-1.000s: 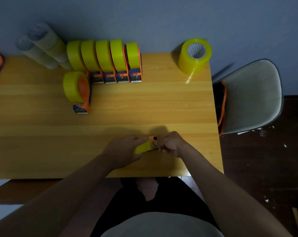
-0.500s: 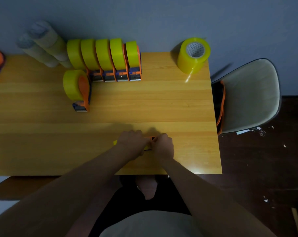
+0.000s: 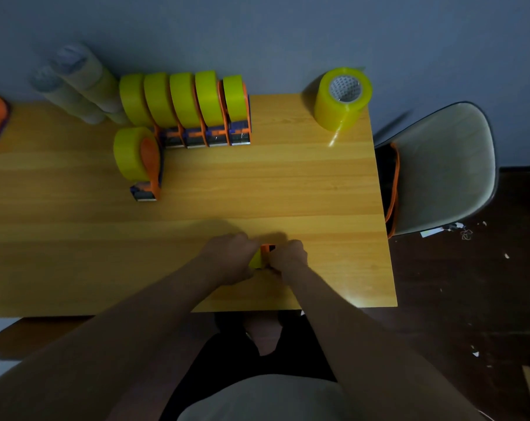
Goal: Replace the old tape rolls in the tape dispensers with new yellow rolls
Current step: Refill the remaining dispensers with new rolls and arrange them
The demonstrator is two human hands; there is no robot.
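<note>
Tape dispenser (image 3: 266,253), orange with a yellow roll, is sitting near the table's (image 3: 318,189) front edge, both hands gripping it: left hand (image 3: 228,258) curling around the roll, right hand (image 3: 288,256) around the frame. Seemingly the roll is being seated; next, likely threading the tape end.

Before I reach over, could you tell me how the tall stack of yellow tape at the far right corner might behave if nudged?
The yellow tape stack stands upright near the table corner, so it may tip. On its round side it would probably roll. Its glossy film looks somewhat slippery.
</note>
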